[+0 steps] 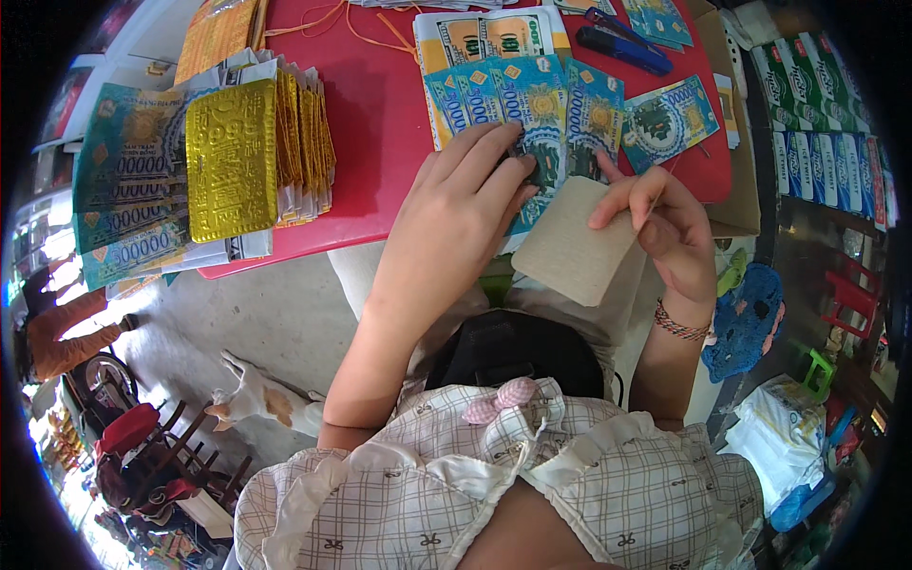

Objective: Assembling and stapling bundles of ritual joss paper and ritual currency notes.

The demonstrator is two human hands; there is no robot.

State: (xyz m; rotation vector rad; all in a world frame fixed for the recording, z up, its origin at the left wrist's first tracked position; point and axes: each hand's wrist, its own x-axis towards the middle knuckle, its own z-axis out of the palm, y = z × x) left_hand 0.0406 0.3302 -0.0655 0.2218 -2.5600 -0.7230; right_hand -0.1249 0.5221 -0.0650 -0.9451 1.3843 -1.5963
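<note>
My left hand [456, 204] reaches over a fan of blue banknotes [541, 95] at the table's near edge. Its fingers are bent down onto the notes, and the thumb is close to the fingertips. In my right hand [670, 223] is a plain grey-beige cardboard piece [579, 242] with rounded corners, tilted in front of the notes. Thumb and fingers pinch its right side, while one finger points toward the fan. Beneath the fan, a stack of paper with orange-toned notes [494, 36] shows. A separate blue note [670, 119] lies to the right.
On the red table [366, 114], a thick stack of folded papers with a gold embossed plate [233, 161] and fanned blue notes stands at left. A blue stapler [622, 47] lies at the far right. Boxed goods [812, 81] stand beyond. A cat [266, 394] lies on the floor.
</note>
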